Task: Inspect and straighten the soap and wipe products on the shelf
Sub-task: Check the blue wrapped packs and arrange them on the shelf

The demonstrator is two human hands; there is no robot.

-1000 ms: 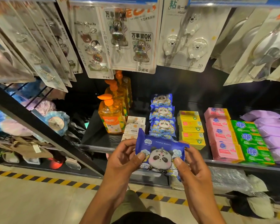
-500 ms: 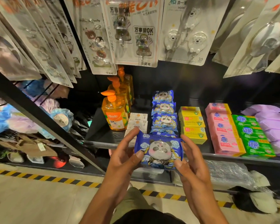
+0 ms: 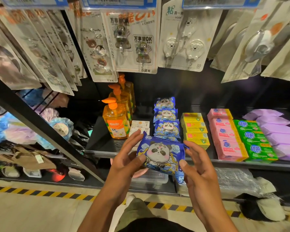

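Held pack: a blue panda-print plastic wipe pack (image 3: pixel 161 153) is off the shelf, up in the air just in front of the shelf's front edge, with the panda face turned toward the person; it is tilted so its right end sits lower
Left hand: the left hand (image 3: pixel 127 159) pinches the pack's left end, thumb pressed on the printed front and fingers reaching up behind the upper corner
Right hand: the right hand (image 3: pixel 199 166) pinches the right end, thumb on the front near the lower corner and fingers round the edge behind
Shelf: a black metal shelf (image 3: pixel 99 148) carries the stock, and the held pack hangs right before the nearest pack of its own row
Wipe row: three more blue panda wipe packs (image 3: pixel 167 128) lie in a file running toward the back, each overlapping the next
Left of the row: small white cardboard boxes (image 3: pixel 140 125) sit just beside the wipes, then orange pump bottles of liquid soap (image 3: pixel 115 124) stand one behind another
Right of the row: yellow soap boxes (image 3: pixel 195 129), pink wrapped soap bars (image 3: pixel 224 134), green wrapped soap bars (image 3: pixel 253 139) and pale purple soft packs (image 3: pixel 278 131), each kind in its own file, side by side
Above: clear-fronted cards of adhesive hooks (image 3: pixel 134 39) hang over the shelf
Far left: pastel mesh bath puffs (image 3: pixel 60 126) sit behind a slanting black post
Floor: yellow-and-black striped tape (image 3: pixel 40 192) runs along the foot of the unit
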